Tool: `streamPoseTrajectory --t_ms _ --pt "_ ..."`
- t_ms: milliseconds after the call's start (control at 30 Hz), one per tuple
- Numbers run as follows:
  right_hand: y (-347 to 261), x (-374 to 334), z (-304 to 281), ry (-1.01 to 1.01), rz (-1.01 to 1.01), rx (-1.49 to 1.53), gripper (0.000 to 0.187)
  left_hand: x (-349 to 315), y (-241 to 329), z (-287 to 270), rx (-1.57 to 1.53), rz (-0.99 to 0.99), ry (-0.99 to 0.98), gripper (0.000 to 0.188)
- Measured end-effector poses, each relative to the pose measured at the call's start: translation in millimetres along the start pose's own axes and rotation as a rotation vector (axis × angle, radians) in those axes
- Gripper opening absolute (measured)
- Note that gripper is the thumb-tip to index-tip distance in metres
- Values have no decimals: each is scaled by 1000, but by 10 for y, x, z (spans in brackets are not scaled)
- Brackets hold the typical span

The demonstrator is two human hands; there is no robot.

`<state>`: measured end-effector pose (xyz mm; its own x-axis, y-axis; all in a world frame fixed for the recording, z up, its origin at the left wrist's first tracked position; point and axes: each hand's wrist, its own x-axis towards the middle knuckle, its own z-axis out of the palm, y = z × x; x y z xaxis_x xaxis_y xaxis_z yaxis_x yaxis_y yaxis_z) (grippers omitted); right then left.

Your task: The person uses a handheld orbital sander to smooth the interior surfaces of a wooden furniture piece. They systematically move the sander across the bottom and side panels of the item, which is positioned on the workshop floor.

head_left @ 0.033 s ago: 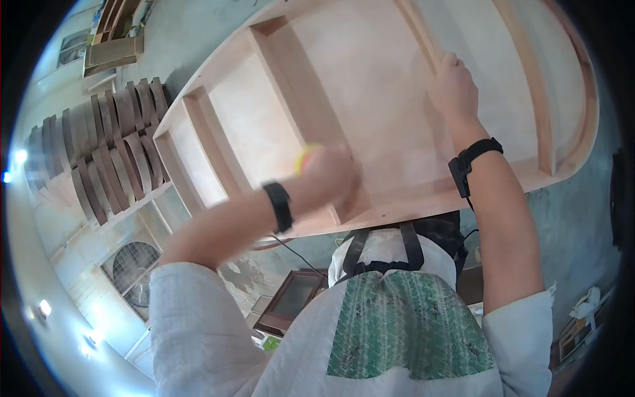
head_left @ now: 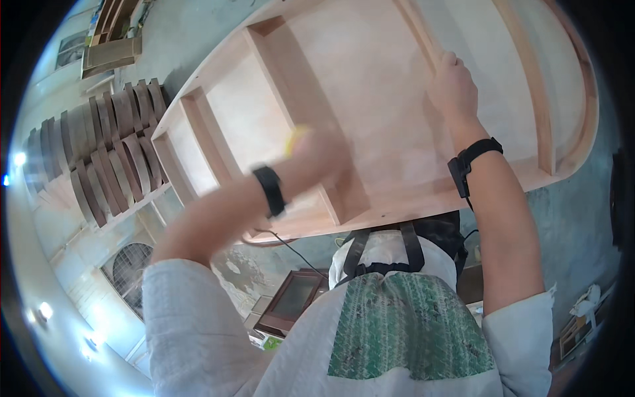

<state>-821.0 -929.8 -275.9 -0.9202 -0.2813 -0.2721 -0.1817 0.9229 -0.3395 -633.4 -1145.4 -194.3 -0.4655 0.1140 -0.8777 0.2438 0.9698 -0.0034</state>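
A large pale wooden frame with rounded corners point(head_left: 390, 126) stretches before me, its flat back crossed by several wooden slats. My right hand point(head_left: 454, 89) is closed round one slat point(head_left: 415, 28) right of the middle. Smeared by motion, my left hand point(head_left: 323, 153) is over the slat point(head_left: 274, 79) left of the middle, near the frame's close edge. A small yellow-edged object point(head_left: 296, 139) shows at its far left side, apparently held in it; its kind is too blurred to make out. The left fingers are hidden.
Curved dark wooden pieces point(head_left: 109, 132) stand in rows at the left. Beyond them is a wooden box point(head_left: 111, 58). A round caged fan point(head_left: 129, 271) is at the lower left, and a dark-framed cabinet point(head_left: 291, 301) is below the frame. A black cable point(head_left: 291, 248) hangs near its edge.
My left hand and the yellow-edged object have shifted a little to the left and away from me. My right hand stays in place on its slat.
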Motion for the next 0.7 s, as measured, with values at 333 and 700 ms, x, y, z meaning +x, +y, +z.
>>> streamPoseTrajectory --t_ms 333,700 --pt "-137 23 -45 -21 20 -13 36 144 -2519 -492 -249 -497 757 54" --pt "-191 -2 -13 -40 55 -67 39 -945 837 1121 -222 -54 549 50"
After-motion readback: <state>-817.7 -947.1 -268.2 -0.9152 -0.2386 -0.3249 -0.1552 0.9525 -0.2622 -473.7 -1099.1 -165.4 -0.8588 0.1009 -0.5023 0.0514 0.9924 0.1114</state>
